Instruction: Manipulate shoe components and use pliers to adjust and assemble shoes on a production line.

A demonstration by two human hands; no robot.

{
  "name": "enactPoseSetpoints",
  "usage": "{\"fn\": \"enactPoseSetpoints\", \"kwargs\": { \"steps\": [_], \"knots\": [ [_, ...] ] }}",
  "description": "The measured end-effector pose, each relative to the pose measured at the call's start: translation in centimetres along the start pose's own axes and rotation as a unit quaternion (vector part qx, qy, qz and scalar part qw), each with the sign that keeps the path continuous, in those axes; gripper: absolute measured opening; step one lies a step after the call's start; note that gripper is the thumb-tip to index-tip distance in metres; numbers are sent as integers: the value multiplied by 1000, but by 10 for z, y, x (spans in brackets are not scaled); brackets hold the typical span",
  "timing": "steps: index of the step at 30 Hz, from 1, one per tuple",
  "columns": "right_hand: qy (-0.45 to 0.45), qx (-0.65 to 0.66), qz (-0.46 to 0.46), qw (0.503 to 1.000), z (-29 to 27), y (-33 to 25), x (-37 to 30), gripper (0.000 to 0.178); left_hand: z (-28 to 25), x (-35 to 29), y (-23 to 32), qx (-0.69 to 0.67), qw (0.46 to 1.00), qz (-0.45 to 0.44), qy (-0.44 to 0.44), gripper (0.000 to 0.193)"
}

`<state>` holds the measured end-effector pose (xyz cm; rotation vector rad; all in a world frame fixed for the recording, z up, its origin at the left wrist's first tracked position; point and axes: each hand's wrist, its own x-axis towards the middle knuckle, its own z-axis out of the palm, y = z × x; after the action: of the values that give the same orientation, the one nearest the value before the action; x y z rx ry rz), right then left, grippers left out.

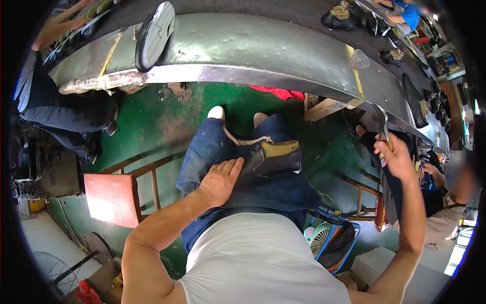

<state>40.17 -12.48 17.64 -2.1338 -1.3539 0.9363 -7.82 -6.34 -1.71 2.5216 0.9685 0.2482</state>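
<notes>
Black shoe [277, 165], mid-frame, could slip if left hand [221, 180], against it, grips loosely (cannot tell); right hand [397, 158] clenches metal-headed tool [382, 122].

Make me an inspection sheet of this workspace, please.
Surface: metal bench, with a pale-soled shoe at its edge.
Job's things: black shoe on the lap; metal-headed hand tool.
Clutter: red cloth below the bench; green fan at lower right.
Hands: left hand rests against the black shoe, fingers extended; right hand grips the hand tool.
Cables: tan cord by the black shoe; power cable unclear.
Surroundings: co-worker's leg at left; red-seated stool.
</notes>
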Motion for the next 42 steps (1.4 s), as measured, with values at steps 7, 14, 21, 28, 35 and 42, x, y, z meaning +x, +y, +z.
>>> {"fn": "enactPoseSetpoints", "kwargs": {
  "steps": [7,14,21,28,35,42],
  "knots": [
    [-56,263,154,951,122,63,-62,27,-132,69,56,-218,976,18,25,61],
    [-152,290,189,926,160,44,-77,28,-126,146,60,-414,906,-75,41,36],
    [-180,419,134,880,192,39,-78,31,-3,122,15,-485,854,-119,-145,87],
    [-266,151,56,951,224,37,-66,23,18,58,16,-315,921,-226,28,28],
    [-200,22,-137,970,224,3,-40,30,12,60,31,-187,967,-156,73,18],
    [-414,244,161,862,182,-20,-11,31,8,68,60,-59,987,-15,147,23]
  ]
}}
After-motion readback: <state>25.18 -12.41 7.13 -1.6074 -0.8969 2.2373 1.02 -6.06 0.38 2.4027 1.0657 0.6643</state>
